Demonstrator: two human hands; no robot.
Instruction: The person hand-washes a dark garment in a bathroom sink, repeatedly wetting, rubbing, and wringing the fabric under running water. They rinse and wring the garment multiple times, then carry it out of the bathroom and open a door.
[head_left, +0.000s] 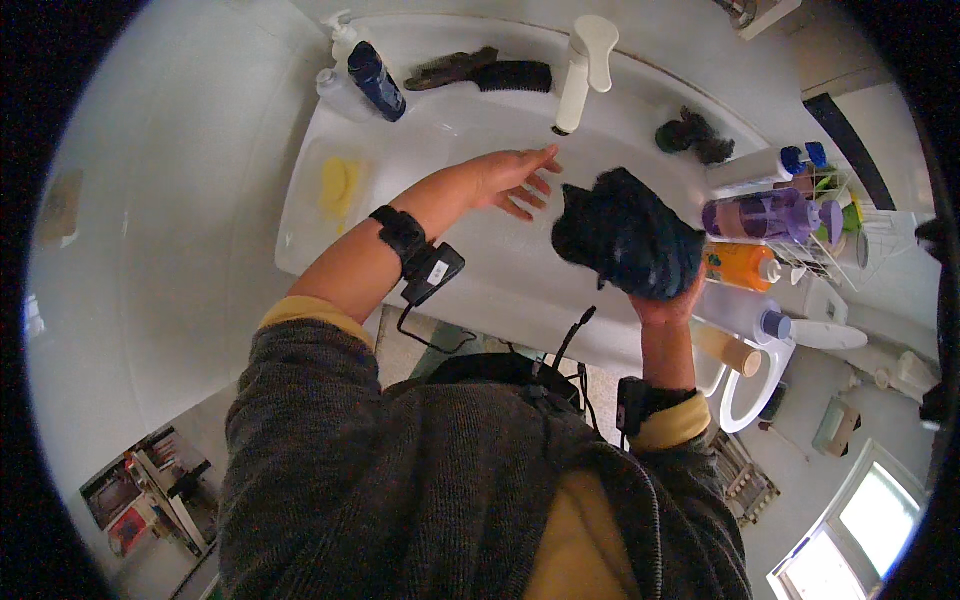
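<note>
A bunched dark cloth (630, 236), nearly black, is in my right hand (675, 298), raised over the right side of the white washbasin (480, 270). It hides most of that hand's fingers. My left hand (517, 180) holds nothing, its fingers apart, just below and left of the spout of the cream single-lever faucet (574, 97). A gap separates that hand from the cloth. I can make out no stream of water from the spout. Each forearm has a black strap with a small device; the one on the left wrist (431, 274) trails a cable.
Yellow soap (339, 184) sits at the basin's left. A black comb (516, 76), a dark brush-like item (450, 69) and several bottles (377, 81) line the back ledge. Right are a scrunched dark item (694, 136), a purple pump bottle (761, 215), an orange bottle (739, 266) and a toilet seat (757, 397).
</note>
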